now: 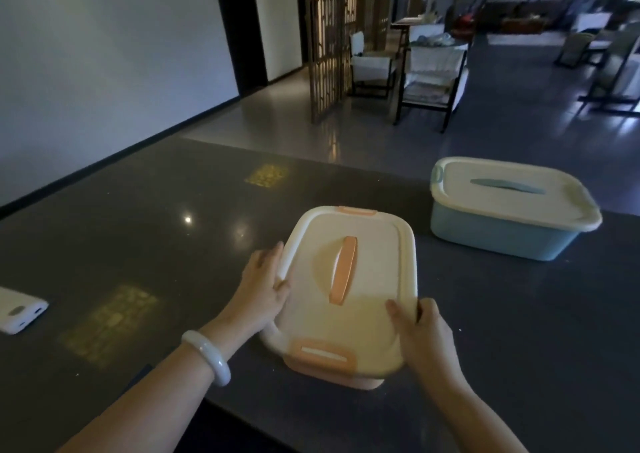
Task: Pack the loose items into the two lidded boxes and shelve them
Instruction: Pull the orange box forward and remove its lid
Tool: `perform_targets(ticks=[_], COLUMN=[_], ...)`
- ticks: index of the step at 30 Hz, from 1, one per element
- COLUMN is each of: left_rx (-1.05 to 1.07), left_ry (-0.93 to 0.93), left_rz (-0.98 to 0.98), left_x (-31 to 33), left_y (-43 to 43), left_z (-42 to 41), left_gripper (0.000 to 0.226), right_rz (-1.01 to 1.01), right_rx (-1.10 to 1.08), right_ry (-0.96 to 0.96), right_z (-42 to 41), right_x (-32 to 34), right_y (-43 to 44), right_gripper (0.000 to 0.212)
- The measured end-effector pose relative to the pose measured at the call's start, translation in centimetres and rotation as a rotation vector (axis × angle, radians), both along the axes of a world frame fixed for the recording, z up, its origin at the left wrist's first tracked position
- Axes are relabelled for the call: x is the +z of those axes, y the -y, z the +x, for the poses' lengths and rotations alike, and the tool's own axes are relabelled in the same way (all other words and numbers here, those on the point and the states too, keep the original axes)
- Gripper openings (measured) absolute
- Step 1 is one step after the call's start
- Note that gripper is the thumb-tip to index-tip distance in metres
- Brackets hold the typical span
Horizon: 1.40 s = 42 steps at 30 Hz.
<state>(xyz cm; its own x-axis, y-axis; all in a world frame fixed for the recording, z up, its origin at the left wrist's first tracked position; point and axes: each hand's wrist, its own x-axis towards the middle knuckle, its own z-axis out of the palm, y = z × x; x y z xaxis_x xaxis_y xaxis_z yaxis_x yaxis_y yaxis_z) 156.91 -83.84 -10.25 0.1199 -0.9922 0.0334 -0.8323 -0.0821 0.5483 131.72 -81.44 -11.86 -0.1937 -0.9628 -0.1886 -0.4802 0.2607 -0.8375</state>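
- The peach plastic box sits near the front edge of the dark polished stone surface, about midway along it, with its cream lid and orange strap handle on top.
- The left hand grips the lid's left rim, thumb over the top edge. The right hand grips the near right corner, thumb on top and fingers curled under the rim.
- The lid looks slightly blurred and perhaps tipped. I cannot tell whether it is clipped down or what is inside.
- The pale blue plastic box stands towards the far right edge of the surface with its own cream lid on. To my eye it is already closed up.
- The only loose thing in sight is a white slab-like device at the left edge. It may or may not belong in a box.
- My guess is that packing is nearly or fully finished. What seems left is securing the peach box, and shelving has not begun, as both boxes are on the surface.
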Motion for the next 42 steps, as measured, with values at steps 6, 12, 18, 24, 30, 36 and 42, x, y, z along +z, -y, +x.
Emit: perform_targets(ticks=[6,12,18,24,30,36,42], left_rx=[-0.428,-0.439,-0.435,-0.442,-0.450,-0.461,-0.480], left_ry=[0.406,0.401,0.369,0.366,0.373,0.377,0.411], left_rz=[0.025,-0.005,-0.033,-0.031,-0.028,0.009,-0.003], left_x=[0.1,-0.9,-1.6,-1.3,-1.3,-1.0,-0.9], left_y=[0.9,1.1,1.2,1.4,1.2,1.1,1.2], left_z=[-1.7,-1.4,-1.4,-1.4,-1.4,-1.5,-1.4], left_gripper=[0.059,0.062,0.062,0.061,0.061,0.061,0.061], right_rz=[-0.389,-0.541,-0.592,-0.535,-0.594,-0.559,-0.551], right_rx=[0.181,0.340,0.225,0.224,0.216,0.258,0.228], right_ry=[-0.434,-0.358,-0.295,-0.268,-0.264,-0.264,-0.384], right_z=[1.5,4.0,4.9,5.0,5.2,5.2,6.0], right_x=[1.0,-2.2,-2.2,-1.9,-1.6,-1.2,-1.4], right_y=[-2.8,-6.2,-6.4,-6.5,-7.0,-7.0,-6.5], right_gripper=[0.052,0.055,0.046,0.035,0.029,0.035,0.060])
